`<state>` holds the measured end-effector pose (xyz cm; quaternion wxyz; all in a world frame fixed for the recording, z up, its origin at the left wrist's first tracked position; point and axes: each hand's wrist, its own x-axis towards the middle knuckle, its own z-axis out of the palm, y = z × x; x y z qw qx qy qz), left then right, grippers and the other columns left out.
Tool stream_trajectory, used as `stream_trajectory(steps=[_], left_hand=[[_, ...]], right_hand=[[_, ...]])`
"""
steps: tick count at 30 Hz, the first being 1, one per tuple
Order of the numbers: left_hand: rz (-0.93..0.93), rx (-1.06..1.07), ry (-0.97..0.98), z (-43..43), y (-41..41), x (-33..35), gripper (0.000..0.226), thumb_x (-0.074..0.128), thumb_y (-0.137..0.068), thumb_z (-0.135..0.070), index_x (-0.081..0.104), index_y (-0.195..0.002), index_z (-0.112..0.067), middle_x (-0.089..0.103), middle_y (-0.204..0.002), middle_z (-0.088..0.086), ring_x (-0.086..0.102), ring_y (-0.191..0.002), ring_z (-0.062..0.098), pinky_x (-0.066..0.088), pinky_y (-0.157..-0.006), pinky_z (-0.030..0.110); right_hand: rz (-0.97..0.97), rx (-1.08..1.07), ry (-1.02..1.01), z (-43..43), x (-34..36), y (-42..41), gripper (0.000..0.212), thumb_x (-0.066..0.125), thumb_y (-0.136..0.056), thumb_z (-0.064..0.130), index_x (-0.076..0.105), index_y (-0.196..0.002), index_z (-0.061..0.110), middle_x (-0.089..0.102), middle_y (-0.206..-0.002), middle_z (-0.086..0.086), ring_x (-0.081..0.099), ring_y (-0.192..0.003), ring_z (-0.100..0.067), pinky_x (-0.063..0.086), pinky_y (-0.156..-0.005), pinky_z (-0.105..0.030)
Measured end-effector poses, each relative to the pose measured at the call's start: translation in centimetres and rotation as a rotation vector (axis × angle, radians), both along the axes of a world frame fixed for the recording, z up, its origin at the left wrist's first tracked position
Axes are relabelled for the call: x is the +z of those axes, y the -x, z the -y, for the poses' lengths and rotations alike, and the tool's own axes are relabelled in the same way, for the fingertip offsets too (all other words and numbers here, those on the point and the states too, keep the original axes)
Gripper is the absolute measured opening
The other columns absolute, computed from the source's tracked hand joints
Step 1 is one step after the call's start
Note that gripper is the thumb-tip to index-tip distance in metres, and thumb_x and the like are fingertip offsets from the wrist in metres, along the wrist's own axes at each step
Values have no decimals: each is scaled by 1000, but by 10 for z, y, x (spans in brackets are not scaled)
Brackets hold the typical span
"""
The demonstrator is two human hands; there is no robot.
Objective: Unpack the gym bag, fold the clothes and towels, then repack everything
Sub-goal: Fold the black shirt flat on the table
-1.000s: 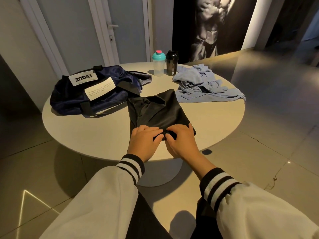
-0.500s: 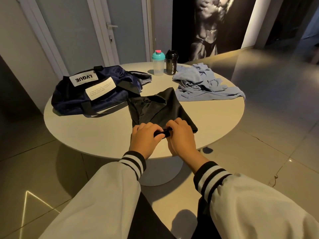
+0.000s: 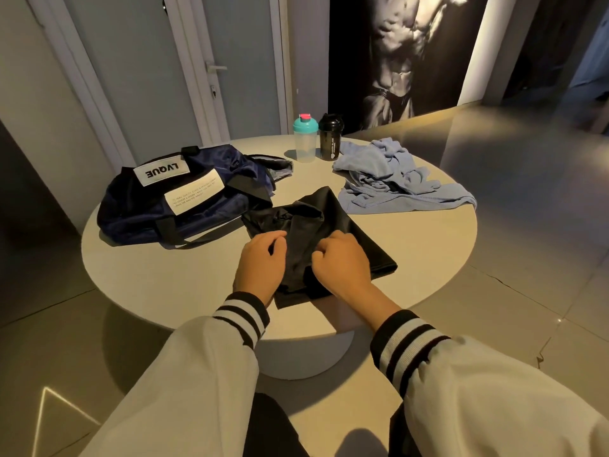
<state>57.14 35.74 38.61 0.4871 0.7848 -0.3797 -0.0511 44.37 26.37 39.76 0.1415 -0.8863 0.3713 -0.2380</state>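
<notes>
Both curled: left hand (image 3: 260, 263), right hand (image 3: 342, 262) grip black garment (image 3: 326, 212), table's (image 3: 148, 275) near edge; I judge blue pile (image 3: 389, 179), repacking remain.

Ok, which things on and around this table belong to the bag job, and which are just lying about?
Job: navy gym bag; black garment, gripped by left hand and right hand; crumpled light blue clothes; probably the teal-lidded shaker and black shaker, for repacking.
Lying about: round table; door; wall poster.
</notes>
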Motion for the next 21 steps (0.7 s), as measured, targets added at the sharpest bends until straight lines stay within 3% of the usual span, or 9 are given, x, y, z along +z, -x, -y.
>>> stream_trajectory(steps=[3, 8, 11, 15, 17, 21], left_hand=[[-65, 15, -183, 15, -31, -4, 40, 38, -106, -36, 57, -140, -23, 60, -138, 2, 54, -127, 23, 45, -108, 41], [247, 68, -409, 27, -55, -17, 42, 35, -106, -39, 54, -142, -30, 55, -146, -6, 45, -134, 22, 31, -111, 43], [278, 63, -424, 31, -60, -21, 43, 30, -107, -38, 51, -144, -32, 53, -147, -9, 43, -135, 20, 28, -111, 42], [214, 60, -357, 30, -65, -26, 43, 29, -108, -36, 52, -144, -32, 59, -140, -5, 49, -130, 20, 30, -112, 42], [113, 50, -294, 31, -69, -30, 43, 28, -107, -37, 52, -142, -35, 64, -131, -2, 55, -124, 24, 37, -111, 45], [-158, 103, -95, 28, -69, -27, 41, 33, -108, -32, 46, -146, -33, 64, -131, -1, 60, -119, 24, 49, -105, 47]], right_hand=[[-11, 60, -137, 4, 6, -33, 33, 46, -95, 29, 63, -123, 20, 60, -122, -9, 51, -115, -31, 48, -94, -43], [-272, -102, -375, 28, 13, -80, 55, 41, -99, 51, 31, -151, 39, 30, -154, -18, 23, -140, -41, 24, -112, -50], [-313, -189, -422, 36, 16, -101, 53, 42, -101, 45, 36, -150, 28, 28, -156, -13, 19, -144, -38, 16, -115, -52], [-193, -165, -329, 36, 17, -126, 43, 47, -99, 25, 48, -142, 21, 41, -149, -7, 41, -133, -32, 23, -107, -50], [-74, -45, -230, 32, 16, -135, 44, 48, -95, 15, 53, -138, 20, 47, -146, -5, 49, -126, -30, 28, -99, -45], [-5, 311, -277, 23, 10, -147, 40, 46, -99, 11, 60, -135, 17, 56, -140, -7, 55, -125, -26, 42, -107, -41]])
